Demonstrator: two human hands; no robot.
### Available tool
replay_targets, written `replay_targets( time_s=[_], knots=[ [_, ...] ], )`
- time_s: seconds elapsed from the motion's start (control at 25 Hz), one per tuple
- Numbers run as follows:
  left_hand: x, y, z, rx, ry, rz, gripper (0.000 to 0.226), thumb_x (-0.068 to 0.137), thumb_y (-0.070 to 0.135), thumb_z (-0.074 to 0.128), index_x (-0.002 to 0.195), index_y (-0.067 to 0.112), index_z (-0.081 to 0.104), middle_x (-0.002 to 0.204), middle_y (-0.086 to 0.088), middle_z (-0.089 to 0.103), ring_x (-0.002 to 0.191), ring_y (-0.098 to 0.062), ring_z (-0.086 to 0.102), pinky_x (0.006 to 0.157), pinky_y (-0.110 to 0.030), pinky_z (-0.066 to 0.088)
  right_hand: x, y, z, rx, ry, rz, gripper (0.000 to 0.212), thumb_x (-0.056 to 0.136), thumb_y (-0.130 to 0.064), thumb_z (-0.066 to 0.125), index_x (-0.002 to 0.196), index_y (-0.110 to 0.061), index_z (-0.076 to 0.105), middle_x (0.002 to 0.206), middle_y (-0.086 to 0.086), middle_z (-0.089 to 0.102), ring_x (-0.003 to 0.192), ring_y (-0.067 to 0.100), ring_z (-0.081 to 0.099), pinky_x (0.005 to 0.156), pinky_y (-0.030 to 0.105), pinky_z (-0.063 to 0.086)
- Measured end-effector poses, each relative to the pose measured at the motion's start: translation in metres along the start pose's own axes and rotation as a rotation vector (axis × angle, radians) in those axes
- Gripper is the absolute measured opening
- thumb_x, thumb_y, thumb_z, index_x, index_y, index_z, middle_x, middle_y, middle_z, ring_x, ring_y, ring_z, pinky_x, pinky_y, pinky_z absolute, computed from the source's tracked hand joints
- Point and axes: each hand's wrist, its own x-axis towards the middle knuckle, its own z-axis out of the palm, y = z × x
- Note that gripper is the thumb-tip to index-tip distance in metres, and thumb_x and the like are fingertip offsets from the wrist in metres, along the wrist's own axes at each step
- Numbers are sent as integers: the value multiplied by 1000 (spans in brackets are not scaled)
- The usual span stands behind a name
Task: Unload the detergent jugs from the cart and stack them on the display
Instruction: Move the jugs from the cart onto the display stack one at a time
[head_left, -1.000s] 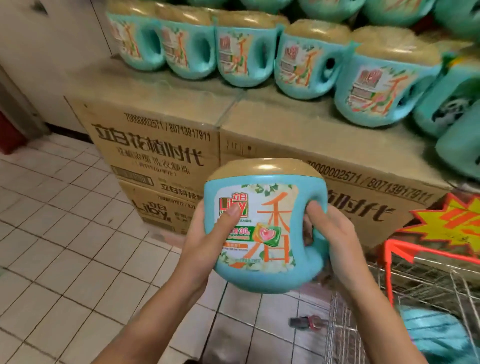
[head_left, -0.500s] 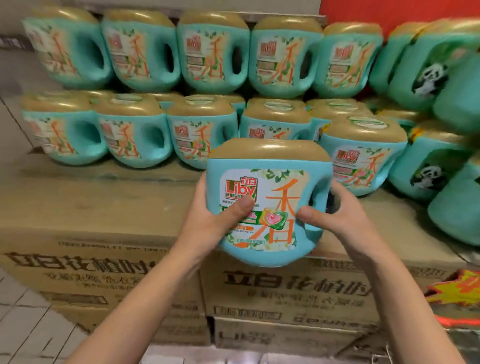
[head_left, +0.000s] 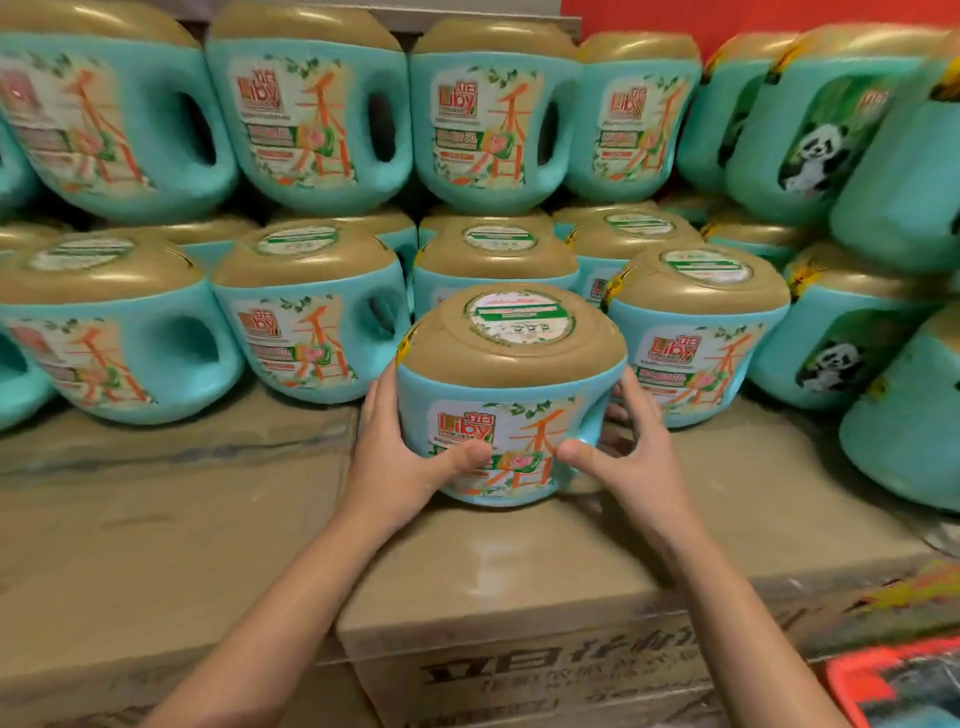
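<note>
A turquoise detergent jug (head_left: 511, 395) with a gold cap and a Liby label sits on the cardboard display top (head_left: 519, 561), in front of the stacked rows. My left hand (head_left: 400, 462) grips its left side, thumb across the label. My right hand (head_left: 623, 457) grips its right side at the handle, thumb on the front. Behind it stand a lower row of matching jugs (head_left: 311, 322) and an upper row (head_left: 317, 114), stacked two high. The cart shows only as a red edge (head_left: 893, 675) at the bottom right.
The display is made of cardboard cartons (head_left: 545, 670) with printed black characters. Panda-labelled turquoise jugs (head_left: 821, 145) fill the right side. Bare carton top (head_left: 156, 519) lies to the left of the held jug. A red wall (head_left: 727, 15) rises behind.
The jug has moved forward and down from in front of the cartons onto the carton top, in front of the lower row. Both hands kept their hold, and my view came closer.
</note>
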Motion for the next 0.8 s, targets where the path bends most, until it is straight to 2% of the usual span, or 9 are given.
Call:
replay_targets(
  time_s=[0.04,0.12,0.2,0.28,0.36,0.48,0.64,0.72,0.8],
  knots=[
    [6,0,1,107,16,-18,103,34,89,69,126,52,38,129,13,41,119,6,43,106,-31,37,4,3,0,2,14,-4,105,52,-56,81,145,-35,37,139,-5,47,119,-3,51,101,25,46],
    [15,4,5,198,23,-28,113,35,89,67,133,39,41,125,12,40,117,4,41,103,-27,37,11,5,0,14,53,-9,96,54,-52,83,140,-33,44,137,-3,51,120,5,54,102,34,47],
    [19,4,11,93,58,-29,108,44,70,82,136,29,44,128,11,49,119,2,49,101,-29,45,15,6,2,-23,141,-15,95,52,-58,86,134,-27,50,130,-4,54,115,6,57,100,29,49],
    [18,2,17,-61,105,-59,98,48,53,89,131,33,42,126,18,53,115,8,54,101,-31,50,13,7,10,-104,224,-37,99,51,-63,83,134,-17,52,127,-2,53,114,8,55,98,20,46],
    [14,0,20,-36,148,-62,94,48,58,88,125,40,36,122,30,48,109,17,54,93,-21,51,11,10,15,-149,275,-46,95,55,-57,84,133,-13,53,124,0,52,115,11,53,98,18,43],
    [12,1,21,53,194,-62,92,45,68,75,125,43,35,119,36,43,99,22,52,82,-14,47,11,12,17,-208,289,-52,92,59,-55,81,135,-13,50,122,-2,50,116,16,51,102,27,42],
    [7,3,24,115,228,5,96,56,64,81,133,24,39,127,12,38,107,10,51,83,-15,48,9,12,18,-192,272,-31,90,62,-53,79,135,-13,46,119,-3,49,106,12,55,95,17,43],
    [3,5,21,122,277,110,81,64,55,80,125,16,43,127,4,34,116,-7,49,90,-19,48,7,11,17,-155,287,9,91,62,-52,80,136,-13,44,119,-2,53,105,10,55,93,16,44],
    [-2,12,17,146,323,198,53,72,46,71,111,18,50,118,1,41,112,-12,48,91,-25,47,2,9,13,-129,310,23,77,67,-43,83,130,-15,48,114,1,56,101,7,56,89,15,44]
  ],
)
